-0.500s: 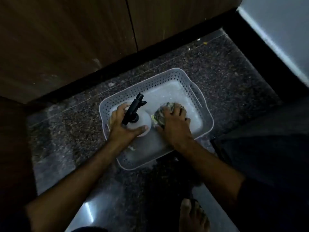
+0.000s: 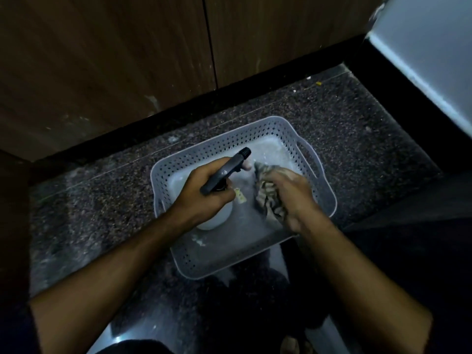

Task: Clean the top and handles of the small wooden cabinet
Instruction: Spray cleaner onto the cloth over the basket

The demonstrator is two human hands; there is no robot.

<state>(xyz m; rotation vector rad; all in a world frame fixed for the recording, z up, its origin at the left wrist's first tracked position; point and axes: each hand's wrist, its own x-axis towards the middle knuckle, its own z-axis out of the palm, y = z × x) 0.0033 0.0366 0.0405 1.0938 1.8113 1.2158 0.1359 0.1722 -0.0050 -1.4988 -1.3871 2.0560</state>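
A white spray bottle [image 2: 215, 218] with a black trigger head [image 2: 224, 171] hangs over a grey perforated plastic basket [image 2: 219, 139] on the speckled floor. My left hand [image 2: 204, 192] grips the bottle at its neck, fingers curled round the trigger part. My right hand [image 2: 291, 198] holds a crumpled striped cloth [image 2: 268, 192] above the basket's right half. The brown wooden cabinet doors [image 2: 127, 60] fill the top of the view; its top and handles are out of sight.
A black plinth [image 2: 229, 98] runs along the foot of the cabinet. A pale grey surface [image 2: 434, 60] rises at the upper right. My bare toes [image 2: 291, 344] show at the bottom edge. The dark speckled floor [image 2: 102, 200] lies around the basket.
Both hands have lifted. The bottle has come up off the basket floor in my left hand, and my right hand has gathered the cloth and raised it.
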